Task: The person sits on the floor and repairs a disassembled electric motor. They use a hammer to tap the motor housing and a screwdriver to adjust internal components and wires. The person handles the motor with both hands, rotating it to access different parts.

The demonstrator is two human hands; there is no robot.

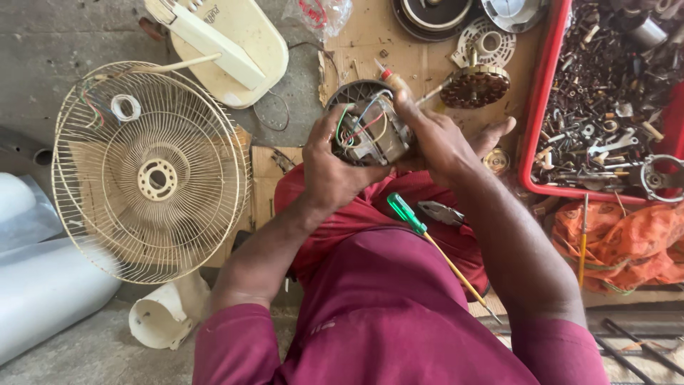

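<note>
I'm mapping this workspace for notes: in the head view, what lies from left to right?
Fan guard → left hand → fan motor → right hand → red tray of metal parts.

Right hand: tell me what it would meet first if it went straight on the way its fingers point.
The right hand points up-left, wrapped around the fan motor, so it meets that at once. Beyond it, probably the cream fan base, though depth is unclear.
</note>
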